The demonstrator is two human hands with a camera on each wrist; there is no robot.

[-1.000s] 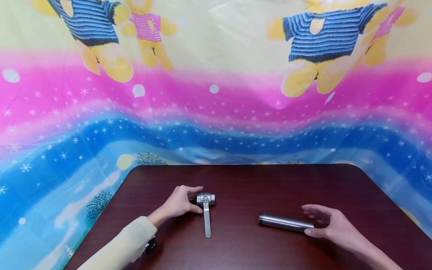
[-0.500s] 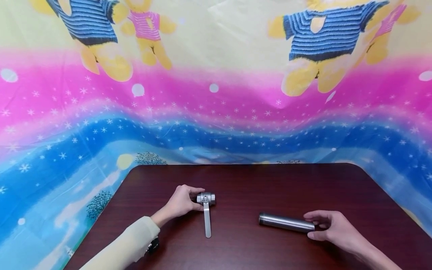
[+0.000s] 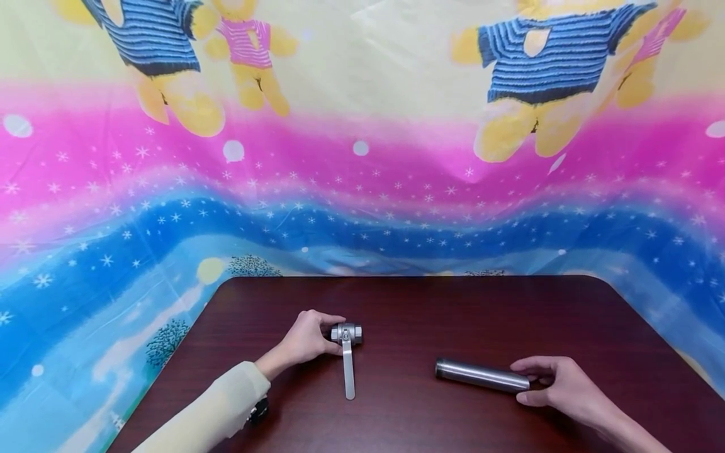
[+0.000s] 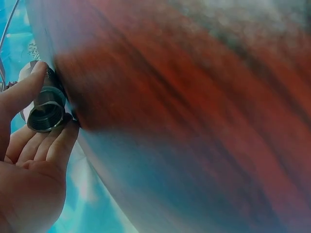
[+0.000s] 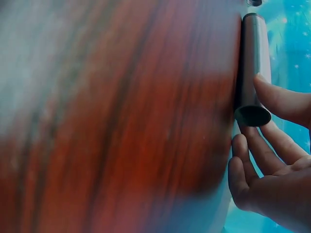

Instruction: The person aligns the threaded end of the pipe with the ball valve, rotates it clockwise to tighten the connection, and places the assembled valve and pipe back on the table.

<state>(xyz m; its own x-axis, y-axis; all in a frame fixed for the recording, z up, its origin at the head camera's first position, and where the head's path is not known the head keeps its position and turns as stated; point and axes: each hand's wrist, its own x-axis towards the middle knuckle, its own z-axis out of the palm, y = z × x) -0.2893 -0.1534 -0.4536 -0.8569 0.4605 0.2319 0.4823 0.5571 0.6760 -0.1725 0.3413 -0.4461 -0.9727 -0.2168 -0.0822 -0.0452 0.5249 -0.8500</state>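
No readable text, labels, brands or numbers, on valve, pipe, table or backdrop

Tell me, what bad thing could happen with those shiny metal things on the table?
1. The metal pipe is round and lies flat on the table; the right hand pinches only one end, so it might roll or slip.
2. The left hand holds just the valve body; its long handle sticks out and could swing or knock the table when lifted.
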